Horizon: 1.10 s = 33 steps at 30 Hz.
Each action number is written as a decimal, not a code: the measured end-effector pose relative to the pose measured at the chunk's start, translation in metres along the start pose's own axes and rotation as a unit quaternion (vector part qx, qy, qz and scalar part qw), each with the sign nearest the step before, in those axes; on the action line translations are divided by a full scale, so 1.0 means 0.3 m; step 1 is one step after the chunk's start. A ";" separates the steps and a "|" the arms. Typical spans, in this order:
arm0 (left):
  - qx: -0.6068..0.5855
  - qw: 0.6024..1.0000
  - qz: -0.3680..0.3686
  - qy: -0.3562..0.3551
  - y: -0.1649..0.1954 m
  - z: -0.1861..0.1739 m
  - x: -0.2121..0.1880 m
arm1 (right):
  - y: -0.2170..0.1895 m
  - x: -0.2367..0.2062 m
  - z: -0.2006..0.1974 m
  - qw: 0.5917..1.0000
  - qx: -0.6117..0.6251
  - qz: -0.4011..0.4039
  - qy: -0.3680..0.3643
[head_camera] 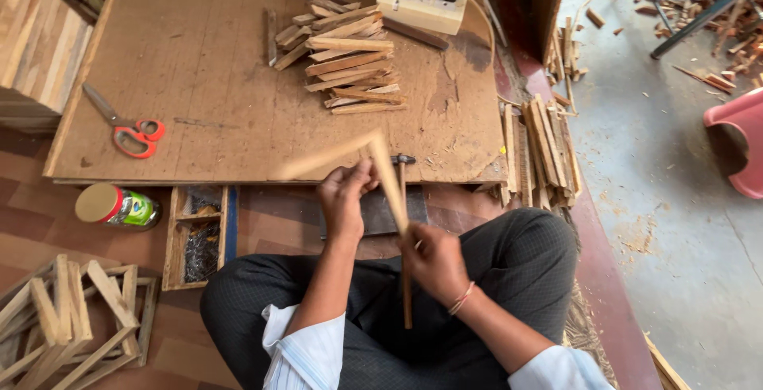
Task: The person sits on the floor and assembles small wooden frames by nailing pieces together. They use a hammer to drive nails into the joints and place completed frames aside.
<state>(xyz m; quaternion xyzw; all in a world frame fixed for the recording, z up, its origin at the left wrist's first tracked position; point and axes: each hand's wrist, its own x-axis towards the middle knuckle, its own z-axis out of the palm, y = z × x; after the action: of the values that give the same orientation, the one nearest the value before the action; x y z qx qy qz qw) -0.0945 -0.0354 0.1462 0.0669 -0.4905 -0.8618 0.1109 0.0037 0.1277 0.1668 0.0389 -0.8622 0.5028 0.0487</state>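
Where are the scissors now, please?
The scissors lie on the left part of the wooden board, left of the stick pile, above the can.

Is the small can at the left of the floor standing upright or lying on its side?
On its side: the can shows its round lid facing left.

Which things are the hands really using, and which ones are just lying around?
In use:
left hand and right hand, both on the joined wooden strips
hammer, right by the hands

Lying about:
scissors
pile of sticks
can
power strip
small wooden box
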 end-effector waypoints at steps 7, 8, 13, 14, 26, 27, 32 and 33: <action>0.239 0.967 0.070 0.045 -0.100 -0.056 0.119 | 0.136 0.390 -0.238 0.980 -0.075 0.185 0.004; 0.300 0.949 0.085 0.056 -0.100 -0.057 0.143 | 0.161 0.445 -0.271 0.982 -0.105 0.153 0.033; 0.531 0.828 0.175 0.050 -0.084 -0.021 0.295 | 0.246 0.592 -0.323 0.950 -0.264 0.167 0.016; 0.560 0.807 0.182 0.052 -0.081 -0.012 0.329 | 0.254 0.599 -0.316 0.948 -0.277 0.154 0.017; 0.706 0.689 0.157 -0.045 -0.143 0.063 0.536 | 0.249 0.618 -0.275 0.973 -0.133 0.180 0.051; 0.700 0.698 0.142 -0.053 -0.142 0.062 0.529 | 0.251 0.621 -0.274 0.975 -0.113 0.186 0.056; 0.693 0.713 0.084 -0.070 -0.119 0.069 0.507 | 0.276 0.623 -0.265 0.989 -0.066 0.113 0.065; 0.699 0.704 0.106 -0.072 -0.112 0.079 0.517 | 0.282 0.622 -0.263 0.989 -0.063 0.116 0.064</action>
<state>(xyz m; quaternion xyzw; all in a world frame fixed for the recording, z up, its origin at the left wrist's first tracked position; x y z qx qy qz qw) -0.2539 -0.0390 0.1283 0.0110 -0.9624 -0.2569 0.0876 -0.1877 0.2347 0.1553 -0.0966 -0.8859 0.4512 0.0470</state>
